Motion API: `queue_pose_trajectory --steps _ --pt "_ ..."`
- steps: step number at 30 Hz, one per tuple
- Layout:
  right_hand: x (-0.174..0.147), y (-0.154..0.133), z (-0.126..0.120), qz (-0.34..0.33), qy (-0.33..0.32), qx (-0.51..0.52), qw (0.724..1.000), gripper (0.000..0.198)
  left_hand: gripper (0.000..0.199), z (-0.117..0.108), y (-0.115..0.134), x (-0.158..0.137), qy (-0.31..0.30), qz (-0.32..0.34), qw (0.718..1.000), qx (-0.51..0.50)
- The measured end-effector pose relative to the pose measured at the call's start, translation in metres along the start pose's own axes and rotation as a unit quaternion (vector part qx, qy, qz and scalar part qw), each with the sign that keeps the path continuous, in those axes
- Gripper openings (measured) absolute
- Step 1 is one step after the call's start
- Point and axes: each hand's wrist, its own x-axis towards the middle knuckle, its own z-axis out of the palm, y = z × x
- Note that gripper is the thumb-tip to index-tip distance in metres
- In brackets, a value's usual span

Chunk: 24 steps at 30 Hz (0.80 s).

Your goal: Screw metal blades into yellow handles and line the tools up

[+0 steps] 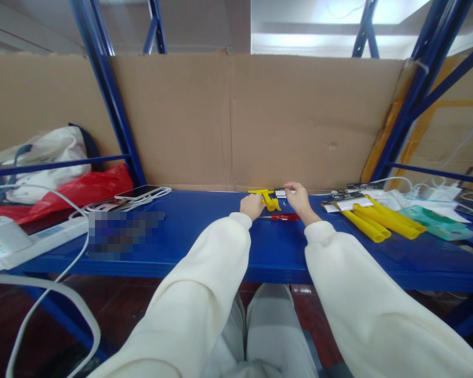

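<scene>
My left hand (252, 206) is closed at the far side of the blue table, wrapped on a short yellow plastic piece (268, 201) whose exact kind I cannot make out. Just to its right, my right hand (297, 197) has its fingers bent together by a small black-and-white card (279, 193). Whatever those fingers hold is too small to name. Between the two wrists lies a screwdriver (284, 217) with a red handle, its shaft toward the left hand. No tool is in either palm that I can see.
Several yellow tubes (378, 220) with black-and-white cards (352, 201) lie at right, beside a green plastic packet (437, 223). A phone (137, 192), white cables, a power strip (39, 244) and a red bag (86, 188) are at left. Cardboard (228, 121) backs the blue table (205, 210).
</scene>
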Motion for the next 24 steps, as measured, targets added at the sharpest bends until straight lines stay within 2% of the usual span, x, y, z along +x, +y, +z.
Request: queue_pose_trajectory --steps 16,21,24 --pt "-0.0018 -0.0057 0.0013 0.012 -0.044 -0.014 0.999 0.02 0.039 0.0068 -0.0054 -0.0019 -0.05 0.041 0.998 -0.024" --pt "-0.0036 -0.0022 0.0053 0.01 -0.098 -0.048 0.994 0.022 0.038 0.0068 -0.0072 -0.0011 -0.041 0.036 0.998 -0.03" --pt "-0.0071 -0.0005 0.0063 -0.023 -0.142 -0.1 0.985 0.018 0.038 0.0087 -0.0101 0.0002 -0.035 0.036 0.998 -0.043"
